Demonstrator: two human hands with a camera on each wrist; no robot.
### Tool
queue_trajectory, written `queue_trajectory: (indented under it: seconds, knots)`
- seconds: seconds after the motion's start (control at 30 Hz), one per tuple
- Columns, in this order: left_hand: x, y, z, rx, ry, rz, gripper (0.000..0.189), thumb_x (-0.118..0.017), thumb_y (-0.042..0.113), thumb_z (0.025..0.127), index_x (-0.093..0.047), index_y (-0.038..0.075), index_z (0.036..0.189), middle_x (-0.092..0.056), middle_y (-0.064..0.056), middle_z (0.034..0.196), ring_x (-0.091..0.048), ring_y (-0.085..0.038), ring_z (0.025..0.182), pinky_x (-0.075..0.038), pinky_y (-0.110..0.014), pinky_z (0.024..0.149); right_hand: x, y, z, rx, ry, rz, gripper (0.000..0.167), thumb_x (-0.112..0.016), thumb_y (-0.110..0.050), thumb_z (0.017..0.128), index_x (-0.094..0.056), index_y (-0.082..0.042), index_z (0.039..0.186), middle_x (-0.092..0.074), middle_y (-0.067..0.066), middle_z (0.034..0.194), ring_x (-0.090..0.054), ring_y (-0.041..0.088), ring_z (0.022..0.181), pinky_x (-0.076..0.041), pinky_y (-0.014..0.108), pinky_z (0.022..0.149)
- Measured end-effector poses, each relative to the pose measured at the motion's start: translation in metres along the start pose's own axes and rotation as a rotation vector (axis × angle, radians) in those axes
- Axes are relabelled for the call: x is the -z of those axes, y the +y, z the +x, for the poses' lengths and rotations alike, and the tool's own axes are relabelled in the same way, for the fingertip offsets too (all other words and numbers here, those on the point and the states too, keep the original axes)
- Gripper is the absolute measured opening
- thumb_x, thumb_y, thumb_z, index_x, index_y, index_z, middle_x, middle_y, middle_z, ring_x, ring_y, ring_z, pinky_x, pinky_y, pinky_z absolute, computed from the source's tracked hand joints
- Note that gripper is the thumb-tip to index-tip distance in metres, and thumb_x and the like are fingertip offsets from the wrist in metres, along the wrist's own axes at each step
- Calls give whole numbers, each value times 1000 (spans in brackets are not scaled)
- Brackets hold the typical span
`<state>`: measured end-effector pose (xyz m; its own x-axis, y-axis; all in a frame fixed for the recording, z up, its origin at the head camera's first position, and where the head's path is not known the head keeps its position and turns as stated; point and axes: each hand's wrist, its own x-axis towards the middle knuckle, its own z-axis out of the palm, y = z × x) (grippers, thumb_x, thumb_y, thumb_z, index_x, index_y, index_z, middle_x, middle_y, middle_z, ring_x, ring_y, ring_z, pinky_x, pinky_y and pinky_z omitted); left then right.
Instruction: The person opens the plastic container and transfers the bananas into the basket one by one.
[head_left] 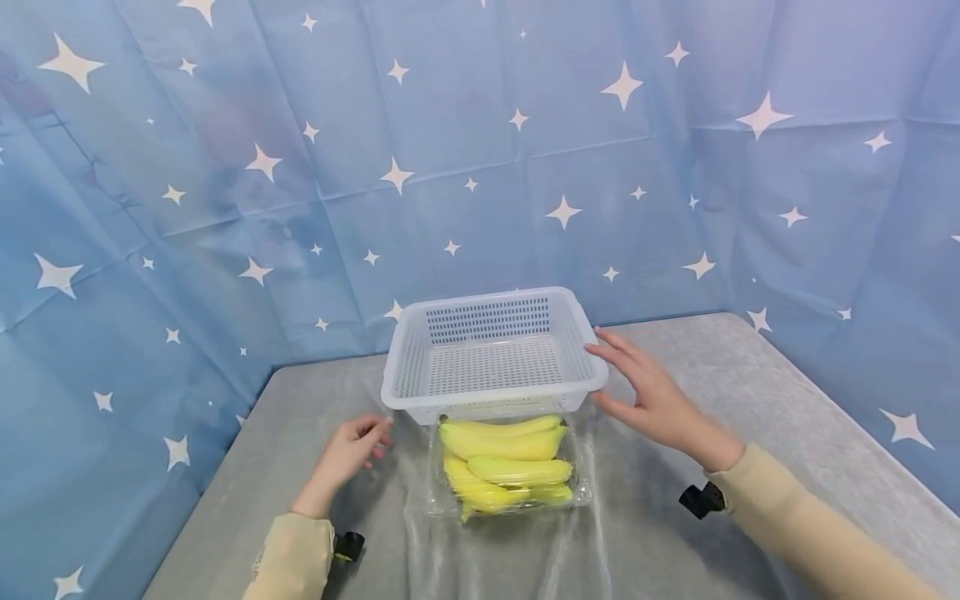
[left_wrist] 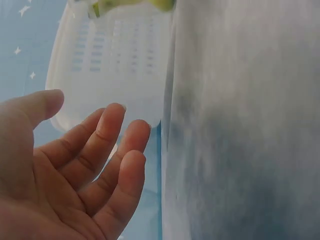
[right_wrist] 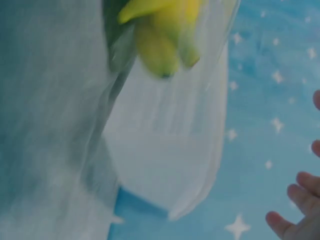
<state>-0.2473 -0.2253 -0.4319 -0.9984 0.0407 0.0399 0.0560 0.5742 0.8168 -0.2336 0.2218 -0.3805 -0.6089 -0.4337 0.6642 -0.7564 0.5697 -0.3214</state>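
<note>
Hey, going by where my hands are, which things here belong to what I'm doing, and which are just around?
Likely part of the job:
- white basket
- bananas
- clear plastic container holding them
- left hand and right hand, near the basket

Apparently just around:
- starry curtain
- grey table, underneath
- black wrist gadgets

Head: over the table [head_left: 637,550], facing forward and down; widest and farthest back, gets the whole basket [head_left: 495,394], bananas [head_left: 487,446], left hand [head_left: 351,450], right hand [head_left: 652,396], curtain [head_left: 465,125].
Left wrist: close on left hand, palm side; rolled sideways, curtain left, table right.
Right wrist: rolled opposite, table left, curtain right; right hand cut by right edge.
Wrist overlap: basket, part of bananas at top.
</note>
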Motion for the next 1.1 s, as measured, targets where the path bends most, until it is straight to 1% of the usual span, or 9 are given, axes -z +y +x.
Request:
queue_trajectory:
  seconds: [0.1,0.23,0.3,0.43,0.57,0.73,0.83,0.97,1.1]
  knots:
    - [-6,1,0,-5,-24,-12,34,-60,30,97,-68,-1,109,-68,-6,82,-63,-22,67,-51,-33,53,-3,-15,4,79,-17,3,63,-74,-16,83,-48,-7,140,-35,14,151,-38,36,134,-34,51,104]
    - [-14,2,2,-27,-48,-15,34,-62,31,96,-69,0,106,-67,-6,81,-63,-21,66,-51,-33,52,-6,-33,8,134,-66,26,59,-70,-26,88,-49,-7,140,-33,12,153,-36,32,136,-30,43,108]
    - [-18,4,2,-37,-65,-15,33,-62,32,96,-69,1,105,-67,-6,82,-63,-20,65,-51,-33,52,-10,-40,9,154,-84,28,58,-70,-29,89,-50,-7,139,-33,12,153,-35,31,137,-31,44,108]
    - [-28,6,-1,-57,-105,-13,32,-61,32,96,-69,2,104,-67,-5,81,-63,-20,64,-50,-33,52,-20,-49,10,175,-128,15,59,-68,-33,91,-48,-10,141,-33,12,153,-34,30,138,-34,51,105]
    - [-36,6,-2,-64,-147,-47,31,-60,31,97,-69,2,103,-66,-6,80,-63,-21,64,-51,-33,51,-30,-57,10,150,-192,29,61,-68,-35,91,-45,-13,143,-29,12,155,-34,32,137,-37,56,101]
    - [-42,9,-2,-46,-186,-142,33,-57,30,99,-67,0,107,-66,-8,79,-63,-22,62,-52,-35,51,-43,-65,10,115,-296,64,67,-69,-38,90,-40,-16,146,-21,9,158,-32,33,138,-36,58,100]
    - [-45,12,-4,-27,-208,-207,37,-55,31,100,-65,-3,110,-65,-8,79,-64,-22,62,-53,-36,52,-51,-70,9,109,-341,81,69,-69,-40,90,-38,-18,147,-19,9,159,-31,33,138,-35,57,101]
    - [-49,14,-6,36,-220,-315,41,-55,33,99,-61,-4,115,-62,-7,81,-64,-19,61,-54,-34,52,-63,-76,8,107,-374,93,72,-69,-42,88,-36,-21,148,-19,8,159,-30,31,139,-33,58,102]
    - [-54,12,-7,108,-221,-443,46,-57,35,98,-56,-5,121,-60,-6,80,-61,-15,57,-53,-31,51,-74,-82,10,89,-424,98,73,-67,-47,89,-34,-22,150,-17,7,159,-27,30,140,-31,58,103]
